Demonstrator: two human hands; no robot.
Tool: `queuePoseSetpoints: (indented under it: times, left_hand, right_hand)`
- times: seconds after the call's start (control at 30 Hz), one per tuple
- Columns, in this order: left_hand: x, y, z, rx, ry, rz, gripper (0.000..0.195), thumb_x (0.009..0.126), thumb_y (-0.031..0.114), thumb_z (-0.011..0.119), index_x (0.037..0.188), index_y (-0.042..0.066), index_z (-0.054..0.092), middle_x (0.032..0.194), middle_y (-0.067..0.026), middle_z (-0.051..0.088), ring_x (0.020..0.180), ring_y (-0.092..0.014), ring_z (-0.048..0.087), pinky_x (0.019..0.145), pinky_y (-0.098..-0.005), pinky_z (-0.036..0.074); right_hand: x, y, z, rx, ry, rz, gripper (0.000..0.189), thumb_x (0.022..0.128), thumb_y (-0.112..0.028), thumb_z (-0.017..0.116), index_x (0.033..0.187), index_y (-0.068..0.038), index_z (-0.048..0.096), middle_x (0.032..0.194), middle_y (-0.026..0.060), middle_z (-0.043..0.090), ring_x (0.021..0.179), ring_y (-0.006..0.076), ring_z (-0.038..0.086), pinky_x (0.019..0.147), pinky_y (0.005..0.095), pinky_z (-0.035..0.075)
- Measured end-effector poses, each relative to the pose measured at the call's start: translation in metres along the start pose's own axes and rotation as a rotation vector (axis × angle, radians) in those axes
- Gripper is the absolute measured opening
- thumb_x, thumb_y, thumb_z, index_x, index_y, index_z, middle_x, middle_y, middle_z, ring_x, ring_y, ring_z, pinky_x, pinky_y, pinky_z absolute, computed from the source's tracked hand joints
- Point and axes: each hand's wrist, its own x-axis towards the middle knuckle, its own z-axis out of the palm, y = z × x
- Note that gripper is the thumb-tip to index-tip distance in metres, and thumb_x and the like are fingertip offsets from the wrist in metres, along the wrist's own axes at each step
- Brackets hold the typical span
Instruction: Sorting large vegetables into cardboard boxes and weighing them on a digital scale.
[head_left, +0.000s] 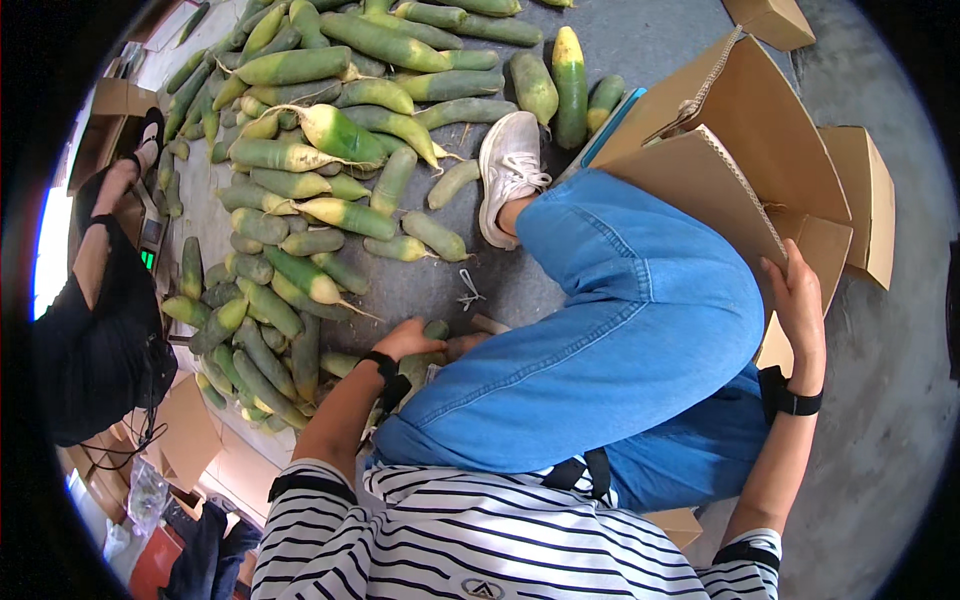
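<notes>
My left hand (409, 341) reaches down beside my bent knee, its fingers around a green radish (436, 330); the knee and the hand hide most of that radish. At my right side, my right hand (796, 300) grips the edge of an open cardboard box (667, 169), thumb on one face and fingers on the other. The box stands tilted against my leg, its flaps raised. A large heap of green radishes (300, 157), many with pale yellow tips and thin roots, spreads over the floor ahead and to the left.
A blue-edged flat object (615, 127) lies beside the box. More cardboard boxes stand at the right (859, 202) and top right (769, 19). Another person in black (105, 360) is at the left, by a green-lit display (147, 259). A white tie (470, 289) lies on the floor.
</notes>
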Motion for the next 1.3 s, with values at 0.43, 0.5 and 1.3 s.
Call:
queuePoseSetpoints:
  times: [0.43, 0.5, 1.3]
  left_hand:
    - [-0.045, -0.009, -0.053, 0.222, 0.43, -0.014, 0.059, 0.067, 0.035, 0.072, 0.105, -0.006, 0.053, 0.097, -0.026, 0.06, 0.092, -0.038, 0.059, 0.079, -0.042, 0.047]
    - [-0.06, -0.009, -0.071, 0.228, 0.6, 0.026, 0.056, 0.068, 0.032, 0.071, 0.104, -0.006, 0.052, 0.094, -0.0251, 0.06, 0.087, -0.036, 0.06, 0.076, -0.0406, 0.047]
    - [-0.093, 0.355, -0.139, -0.54, 0.544, 0.895, 0.027, 0.085, 0.022, 0.064, 0.099, 0.001, 0.054, 0.093, -0.0045, 0.059, 0.086, -0.01, 0.056, 0.075, -0.0256, 0.047]
  right_hand:
    - [0.0, -0.002, -0.003, 0.019, 0.004, -0.048, 0.023, 0.085, -0.011, 0.058, 0.102, 0.001, 0.05, 0.082, 0.0245, 0.059, 0.08, 0.0408, 0.058, 0.066, 0.0424, 0.045]
    - [0.003, -0.001, -0.002, 0.015, 0.014, -0.025, 0.021, 0.085, -0.011, 0.058, 0.101, 0.0, 0.05, 0.081, 0.0244, 0.059, 0.079, 0.0411, 0.058, 0.065, 0.0428, 0.045]
    - [0.001, 0.01, 0.001, -0.122, 0.047, -0.097, 0.021, 0.081, -0.015, 0.06, 0.097, -0.004, 0.05, 0.08, 0.0222, 0.06, 0.081, 0.0399, 0.059, 0.068, 0.0466, 0.047]
